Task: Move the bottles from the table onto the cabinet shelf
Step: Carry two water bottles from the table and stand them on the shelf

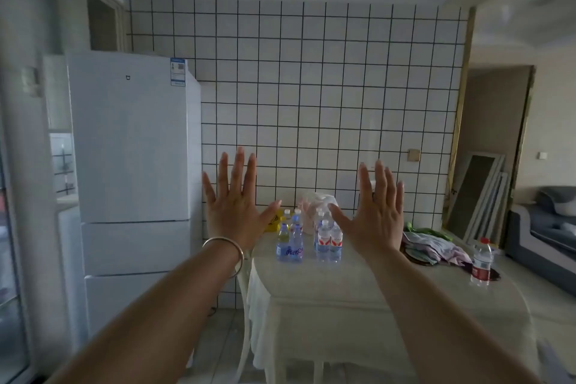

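Note:
Several small clear water bottles stand in a cluster at the far end of the table [358, 284]: blue-labelled ones [290, 245] on the left, red-labelled ones [328, 240] on the right. A larger red-labelled bottle [481, 262] stands alone near the table's right edge. My left hand [235, 206] and my right hand [374, 212] are raised in front of me, backs toward the camera, fingers spread and straight, holding nothing. They hover in the air on either side of the cluster. A metal bangle circles my left wrist. No cabinet shelf is in view.
A white fridge [131, 165] stands left of the table against the tiled wall. Crumpled cloth [433, 248] and a plate lie on the table's right side; a plastic bag [314, 206] sits behind the bottles. A sofa [542, 237] and leaning frames are at right.

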